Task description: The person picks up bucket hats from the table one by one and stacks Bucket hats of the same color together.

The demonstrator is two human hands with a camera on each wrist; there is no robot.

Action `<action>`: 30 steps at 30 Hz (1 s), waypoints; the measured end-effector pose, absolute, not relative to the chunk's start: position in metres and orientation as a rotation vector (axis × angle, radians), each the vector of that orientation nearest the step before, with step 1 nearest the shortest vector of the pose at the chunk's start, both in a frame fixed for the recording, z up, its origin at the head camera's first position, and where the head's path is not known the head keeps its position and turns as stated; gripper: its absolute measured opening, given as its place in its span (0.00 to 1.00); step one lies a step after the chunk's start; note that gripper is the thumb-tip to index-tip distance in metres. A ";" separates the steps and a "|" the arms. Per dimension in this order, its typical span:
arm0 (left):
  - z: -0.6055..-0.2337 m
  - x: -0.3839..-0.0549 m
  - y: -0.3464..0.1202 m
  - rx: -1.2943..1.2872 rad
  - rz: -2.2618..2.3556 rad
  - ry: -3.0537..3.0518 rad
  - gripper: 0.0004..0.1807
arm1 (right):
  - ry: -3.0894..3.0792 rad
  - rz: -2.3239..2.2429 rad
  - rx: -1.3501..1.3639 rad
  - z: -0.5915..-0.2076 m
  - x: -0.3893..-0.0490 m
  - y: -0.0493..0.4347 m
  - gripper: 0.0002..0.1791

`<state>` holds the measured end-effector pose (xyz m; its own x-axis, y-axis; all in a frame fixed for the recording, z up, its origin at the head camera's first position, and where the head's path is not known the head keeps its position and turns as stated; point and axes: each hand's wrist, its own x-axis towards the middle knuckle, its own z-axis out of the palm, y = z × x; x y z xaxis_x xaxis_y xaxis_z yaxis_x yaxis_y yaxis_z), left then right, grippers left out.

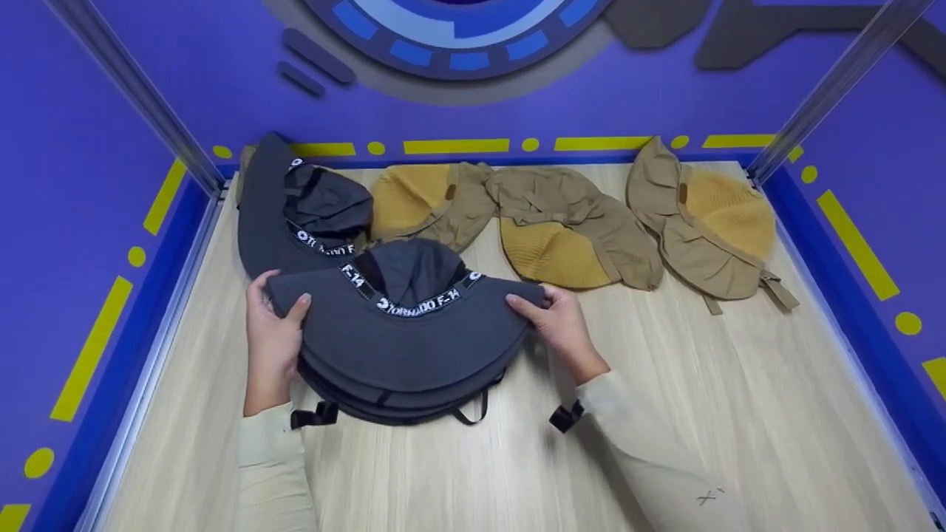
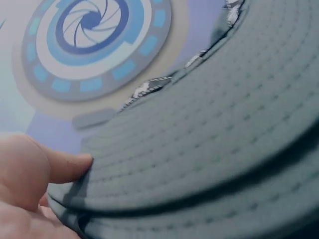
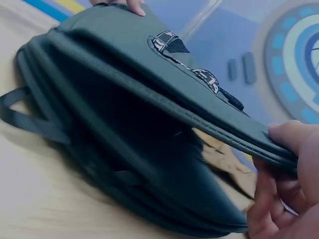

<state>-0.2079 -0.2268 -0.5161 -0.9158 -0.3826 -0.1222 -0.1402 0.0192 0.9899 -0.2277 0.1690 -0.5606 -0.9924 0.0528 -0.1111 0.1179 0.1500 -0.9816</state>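
Observation:
A dark grey wide-brimmed sun hat [image 1: 410, 347], with a black-and-white lettered band, is tilted up over other dark grey hats [image 1: 403, 415] stacked beneath it. My left hand [image 1: 272, 347] pinches the brim's left end, thumb on top. At the other end my right hand [image 1: 563, 329] grips the brim between thumb and fingers. In the right wrist view, the brim edges [image 3: 194, 117] by my right hand lie layered, with a wide dark gap between them and the lower brims [image 3: 124, 172]. How many brims each hand holds I cannot tell. A black strap [image 1: 473, 410] hangs from the stack.
Another dark grey hat [image 1: 262, 214] lies at the back left, on top of something tan. Along the back lie tan-and-mustard hats: one left of middle [image 1: 410, 196], one in the middle [image 1: 558, 255], one at right [image 1: 728, 214]. Blue panels [image 1: 473, 111] wall the wooden table [image 1: 702, 414].

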 end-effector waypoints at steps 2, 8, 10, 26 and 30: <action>-0.521 -0.208 -0.230 0.594 -1.958 -2.170 0.36 | 2.466 -1.903 0.152 -0.566 -0.228 0.167 0.15; -0.537 -0.208 -0.231 0.681 -1.663 -2.452 0.39 | 2.773 -1.594 0.157 -0.579 -0.227 0.167 0.18; -0.542 -0.208 -0.230 0.697 -1.542 -2.551 0.38 | 2.818 -1.533 0.155 -0.582 -0.227 0.166 0.20; -0.537 -0.205 -0.223 0.804 -1.348 -2.573 0.28 | 3.051 -1.165 -0.889 -0.551 -0.191 0.078 0.32; -0.532 -0.209 -0.224 0.814 -1.297 -2.589 0.26 | 3.020 -0.848 -0.858 -0.560 -0.176 0.045 0.46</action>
